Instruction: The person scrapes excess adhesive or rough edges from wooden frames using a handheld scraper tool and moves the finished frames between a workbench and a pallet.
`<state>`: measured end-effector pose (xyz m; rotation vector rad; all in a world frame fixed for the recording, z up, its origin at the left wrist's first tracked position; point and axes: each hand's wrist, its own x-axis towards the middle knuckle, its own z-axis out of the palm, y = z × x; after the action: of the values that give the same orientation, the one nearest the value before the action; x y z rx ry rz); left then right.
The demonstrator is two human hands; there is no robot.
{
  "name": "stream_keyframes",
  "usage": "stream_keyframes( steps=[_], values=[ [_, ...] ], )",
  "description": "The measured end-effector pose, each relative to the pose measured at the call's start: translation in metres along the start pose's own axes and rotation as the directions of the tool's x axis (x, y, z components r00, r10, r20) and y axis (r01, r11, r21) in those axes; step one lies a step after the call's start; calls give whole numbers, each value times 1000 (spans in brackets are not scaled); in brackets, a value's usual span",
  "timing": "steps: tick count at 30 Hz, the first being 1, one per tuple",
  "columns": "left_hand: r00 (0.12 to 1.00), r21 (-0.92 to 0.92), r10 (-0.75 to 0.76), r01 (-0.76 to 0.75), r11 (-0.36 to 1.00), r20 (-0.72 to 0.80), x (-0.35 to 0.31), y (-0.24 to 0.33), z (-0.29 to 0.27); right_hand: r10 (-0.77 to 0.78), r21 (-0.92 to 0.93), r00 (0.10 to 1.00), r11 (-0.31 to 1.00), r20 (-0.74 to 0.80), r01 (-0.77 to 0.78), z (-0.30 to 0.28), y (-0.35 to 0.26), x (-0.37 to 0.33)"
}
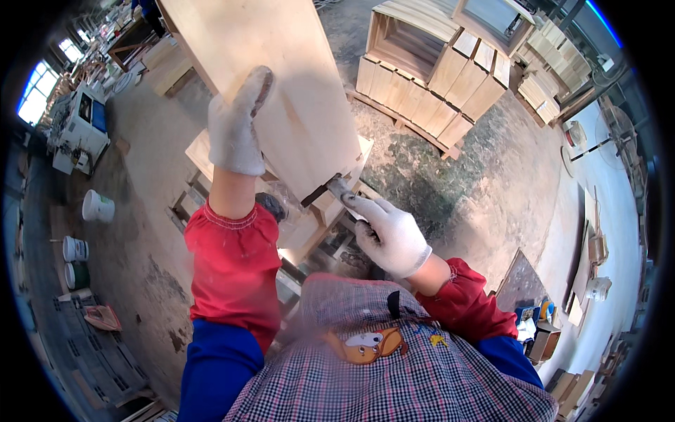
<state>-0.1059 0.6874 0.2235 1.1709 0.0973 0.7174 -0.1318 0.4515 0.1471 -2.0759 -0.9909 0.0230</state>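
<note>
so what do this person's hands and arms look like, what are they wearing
The left hand and right hand wear whitish gloves, darkened by grime in places. Above are gathered red cuffs, the left edged with pale stitching, then blue sleeves.

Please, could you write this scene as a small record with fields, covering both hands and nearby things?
Left hand: white-gloved, touching a broad, flat-faced pale wooden piece; its grip partly hidden
Right hand: white-gloved, holding a dark flat-bladed hand tool at the piece's near edge
Beyond, right: stacked pale rectangular wooden boxes
Farther left: white round buckets
</note>
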Motion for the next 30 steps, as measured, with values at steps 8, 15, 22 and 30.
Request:
stream_keyframes(
  steps=[8,15,22,30],
  values=[
    [1000,15,4,-4,1000,-13,-1,-1,0,-25,2,999,1000,-34,25,-7,9,3],
    [999,-11,25,-25,1000,31,2,-5,-11,-13,10,999,1000,-40,13,-9,16,2],
    [999,-53,-53,53,997,-3,4,1,-9,-81,-35,996,996,-27,80,-13,33,2],
    [997,-8,66,-65,998,46,-1,0,-7,-60,52,996,997,-61,63,-21,39,5]
  ],
)
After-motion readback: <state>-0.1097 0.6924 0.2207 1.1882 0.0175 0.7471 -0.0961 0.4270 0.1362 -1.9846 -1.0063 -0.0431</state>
